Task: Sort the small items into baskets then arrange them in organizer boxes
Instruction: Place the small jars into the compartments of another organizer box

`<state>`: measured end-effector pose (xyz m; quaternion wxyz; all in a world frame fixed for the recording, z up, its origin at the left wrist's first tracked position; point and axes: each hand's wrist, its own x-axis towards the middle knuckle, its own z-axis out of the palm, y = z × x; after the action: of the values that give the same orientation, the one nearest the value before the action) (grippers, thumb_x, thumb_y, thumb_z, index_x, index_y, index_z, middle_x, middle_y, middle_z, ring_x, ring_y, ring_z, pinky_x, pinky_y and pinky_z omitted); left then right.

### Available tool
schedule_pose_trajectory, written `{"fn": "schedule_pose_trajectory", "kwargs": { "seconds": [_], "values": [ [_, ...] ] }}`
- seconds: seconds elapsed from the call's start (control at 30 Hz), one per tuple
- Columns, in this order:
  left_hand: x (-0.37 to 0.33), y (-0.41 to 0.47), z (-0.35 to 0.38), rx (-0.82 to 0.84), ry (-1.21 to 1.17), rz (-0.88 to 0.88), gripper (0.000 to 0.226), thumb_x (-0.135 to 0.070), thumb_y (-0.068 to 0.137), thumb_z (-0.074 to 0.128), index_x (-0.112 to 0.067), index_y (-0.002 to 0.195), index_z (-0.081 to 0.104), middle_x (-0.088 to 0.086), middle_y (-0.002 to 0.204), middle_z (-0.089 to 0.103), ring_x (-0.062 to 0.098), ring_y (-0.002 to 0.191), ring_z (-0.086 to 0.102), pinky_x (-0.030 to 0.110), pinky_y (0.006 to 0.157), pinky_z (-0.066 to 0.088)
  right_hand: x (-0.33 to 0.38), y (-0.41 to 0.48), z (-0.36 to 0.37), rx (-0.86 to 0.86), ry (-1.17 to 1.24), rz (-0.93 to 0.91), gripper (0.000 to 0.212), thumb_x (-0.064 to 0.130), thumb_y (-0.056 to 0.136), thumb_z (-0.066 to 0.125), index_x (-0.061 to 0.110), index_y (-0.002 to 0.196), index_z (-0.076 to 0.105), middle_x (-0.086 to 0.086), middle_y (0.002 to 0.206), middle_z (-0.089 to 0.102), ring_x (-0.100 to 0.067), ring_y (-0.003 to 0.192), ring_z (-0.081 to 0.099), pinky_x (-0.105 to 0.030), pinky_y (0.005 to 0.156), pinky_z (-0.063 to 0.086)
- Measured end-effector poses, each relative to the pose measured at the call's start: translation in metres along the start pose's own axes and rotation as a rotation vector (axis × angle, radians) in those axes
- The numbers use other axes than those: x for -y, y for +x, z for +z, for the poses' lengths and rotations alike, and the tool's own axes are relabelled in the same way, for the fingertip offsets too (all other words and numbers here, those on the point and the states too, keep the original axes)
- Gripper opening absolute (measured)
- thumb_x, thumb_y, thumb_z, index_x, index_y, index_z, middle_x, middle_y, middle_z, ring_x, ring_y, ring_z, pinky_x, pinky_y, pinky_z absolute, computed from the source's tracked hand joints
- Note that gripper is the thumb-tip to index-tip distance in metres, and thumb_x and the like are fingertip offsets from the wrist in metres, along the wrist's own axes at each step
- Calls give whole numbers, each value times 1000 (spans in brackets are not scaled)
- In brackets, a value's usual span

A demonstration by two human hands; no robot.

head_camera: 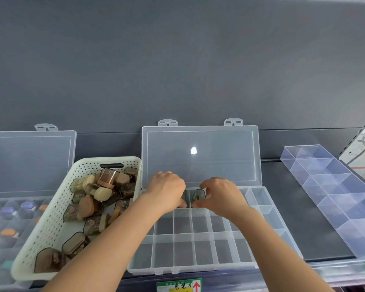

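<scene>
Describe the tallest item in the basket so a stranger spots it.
Find the cream perforated basket left of the centre organizer box. Atop the pile, under the handle slot, one round brown jar sticks up; its neighbours are flatter, squarish cases.

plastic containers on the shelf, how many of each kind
hinged-lid organizer boxes: 2 (middle, left)
white perforated basket: 1
lidless divider tray: 1
total: 4
</scene>
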<state>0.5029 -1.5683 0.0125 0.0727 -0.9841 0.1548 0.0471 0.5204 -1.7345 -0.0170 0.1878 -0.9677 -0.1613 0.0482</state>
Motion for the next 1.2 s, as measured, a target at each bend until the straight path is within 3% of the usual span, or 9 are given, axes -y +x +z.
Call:
{"fn": "schedule_pose_trajectory", "kwargs": {
  "seconds": [0.07, 0.23, 0.5, 0.63, 0.73, 0.9, 0.97, 1.1, 1.2],
  "values": [
    [1, 0, 4, -38, -3, 14, 38, -50, 83, 64, -14, 78, 56, 1, 83, 48, 21, 87, 46, 31, 76, 30, -2, -2, -2, 2, 51, -3, 54, 53, 69, 75, 26, 114, 62, 7, 92, 60, -16, 89, 58, -28, 76, 49],
    [4, -2, 10, -125, -67, 44, 36, -48, 82, 66, -16, 96, 67, -4, 83, 49, 19, 89, 50, 30, 76, 33, -1, -2, -3, -28, 56, -1, 34, 44, 73, 74, 30, 104, 65, 10, 84, 58, -12, 81, 55, -26, 72, 48],
    [6, -9, 11, -156, -92, 13, 47, -60, 82, 60, -14, 91, 66, -4, 79, 44, 17, 84, 43, 29, 73, 29, 3, 1, -3, -18, -43, 0, 44, 55, 71, 72, 24, 101, 61, 7, 87, 54, -15, 83, 53, -28, 70, 48],
    [23, -29, 5, -246, -168, -51, 41, -55, 88, 55, -17, 97, 67, -6, 81, 47, 17, 90, 48, 28, 68, 31, 24, 2, -5, -129, -19, -108, 45, 55, 76, 68, 20, 103, 63, 8, 86, 49, -11, 81, 45, -25, 66, 40],
    [56, -54, -2, -282, -324, -163, 26, -44, 89, 59, -24, 102, 70, -9, 88, 58, 11, 86, 52, 27, 69, 39, 59, 1, -6, -142, 42, -270, 34, 47, 80, 68, 21, 102, 66, 6, 88, 54, -13, 82, 50, -27, 69, 46],
    [113, -109, 0, 86, -426, -328, 5, -34, 82, 70, -33, 86, 73, -19, 91, 67, -2, 86, 54, 28, 79, 48, 127, -9, 5, 53, 67, -566, 24, 43, 81, 68, 26, 99, 72, 5, 94, 63, -14, 96, 51, -31, 78, 48],
    [118, -124, 9, 214, -422, -345, 3, -35, 77, 73, -36, 80, 73, -20, 83, 66, 0, 80, 58, 28, 74, 50, 147, -13, 14, 130, -13, -663, 22, 42, 81, 67, 28, 98, 72, 4, 94, 65, -17, 98, 49, -32, 82, 46],
    [114, -140, 31, 299, -401, -370, 21, -43, 70, 76, -29, 85, 71, -10, 80, 66, 11, 73, 63, 36, 70, 55, 174, -18, 34, 146, -378, -756, 24, 42, 81, 62, 19, 85, 66, 0, 82, 60, -22, 93, 47, -35, 87, 34],
    [112, -147, 39, 253, -424, -378, 27, -49, 64, 79, -26, 69, 65, -7, 72, 62, 12, 66, 60, 33, 61, 54, 183, -17, 45, 146, -541, -763, 24, 38, 84, 60, 19, 77, 47, -1, 72, 43, -23, 90, 49, -36, 91, 32]
  ]
}}
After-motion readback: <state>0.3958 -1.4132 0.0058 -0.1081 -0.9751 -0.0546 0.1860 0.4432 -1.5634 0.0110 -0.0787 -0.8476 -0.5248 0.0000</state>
